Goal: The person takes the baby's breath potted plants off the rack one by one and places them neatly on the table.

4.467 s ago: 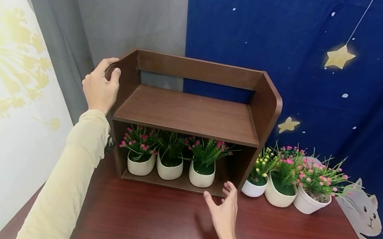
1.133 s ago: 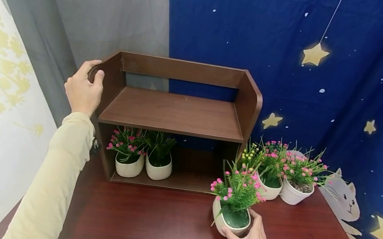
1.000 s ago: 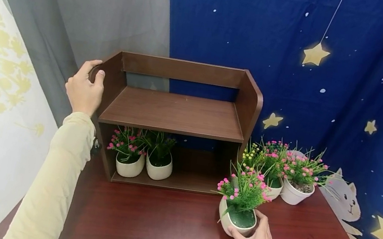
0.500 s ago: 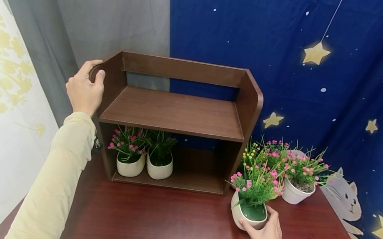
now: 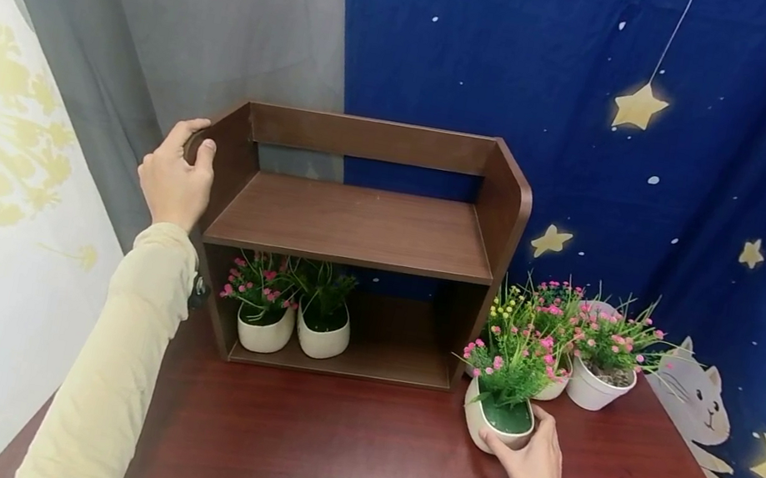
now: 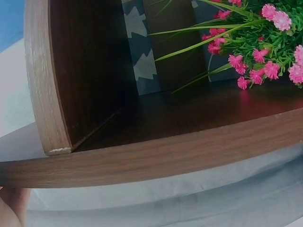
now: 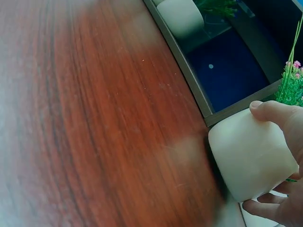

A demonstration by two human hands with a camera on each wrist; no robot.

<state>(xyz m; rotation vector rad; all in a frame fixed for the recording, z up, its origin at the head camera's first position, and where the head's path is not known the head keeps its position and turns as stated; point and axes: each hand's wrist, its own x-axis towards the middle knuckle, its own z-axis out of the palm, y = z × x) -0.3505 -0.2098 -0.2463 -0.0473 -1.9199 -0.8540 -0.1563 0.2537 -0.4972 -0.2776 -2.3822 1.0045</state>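
Observation:
My right hand [image 5: 537,466] grips a cream flowerpot [image 5: 496,434] of pink flowers by its near right side, thumb in front and fingers behind. It stands upright just past the shelf's front right corner; in the right wrist view the pot [image 7: 251,153] is close to that corner, and whether its base touches the table I cannot tell. My left hand [image 5: 178,175] holds the upper edge of the left side panel of the brown wooden shelf [image 5: 355,226], thumb on the inner side. Two cream pots stand in the lower compartment: one pink-flowered pot [image 5: 264,332] and one green pot [image 5: 322,337].
Right of the shelf, behind the held pot, several potted flowers stand in a row, partly hidden; a white pot [image 5: 599,388] is at the right end. All stand on the reddish-brown table [image 5: 317,448]. A blue star-printed curtain [image 5: 444,55] and a grey curtain [image 5: 240,4] hang behind.
The rightmost pot has left the lower compartment in my right hand, moved rightward across the shelf's front, and lately hardly moves. My left hand stays on the side panel.

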